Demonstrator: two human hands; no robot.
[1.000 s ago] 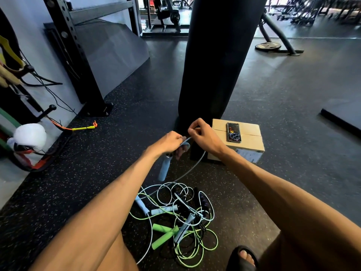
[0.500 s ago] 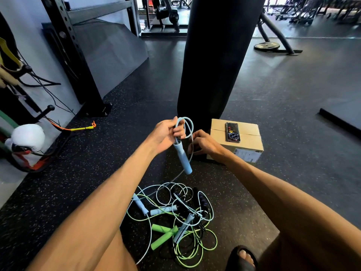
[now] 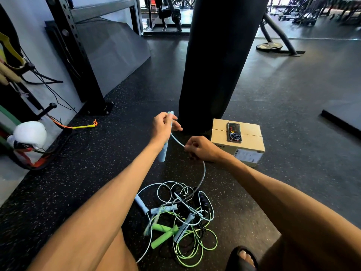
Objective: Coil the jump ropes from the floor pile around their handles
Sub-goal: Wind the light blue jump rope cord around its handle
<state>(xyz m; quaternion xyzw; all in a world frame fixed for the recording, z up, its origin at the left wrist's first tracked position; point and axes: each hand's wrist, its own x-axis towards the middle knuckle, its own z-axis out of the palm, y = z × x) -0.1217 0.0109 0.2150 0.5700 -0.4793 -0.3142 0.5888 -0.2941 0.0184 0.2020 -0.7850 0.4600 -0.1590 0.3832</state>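
The left hand (image 3: 164, 127) is wrapped round the upper end of a pale blue handle (image 3: 162, 153), which hangs nearly upright with its free end down, probably to give the cord a steady post to wind on. The right hand (image 3: 203, 150), a little apart at 4 o'clock from the left, pinches the pale blue cord (image 3: 176, 139) that runs from the handle's top. That stretch between the hands looks lightly taut. From the right hand the cord loops down to the rope pile (image 3: 175, 218) on the floor at 6 o'clock, so most of its length seems not yet wound. I judge this to be an early wrap on the first rope.

In the pile I count two green handles (image 3: 165, 232), lying crossed, and three pale blue or grey-blue ones (image 3: 141, 204), making four bluish handles with the one held. One black handle (image 3: 203, 201) shows at the pile's 2 o'clock edge; a second is hidden if it is there. Green, whitish and black cords tangle together, so pulling slack may drag the others.

One cardboard box (image 3: 246, 151) sits at 3 o'clock from the hands, with one phone (image 3: 233, 132) lying on it, out of the way.
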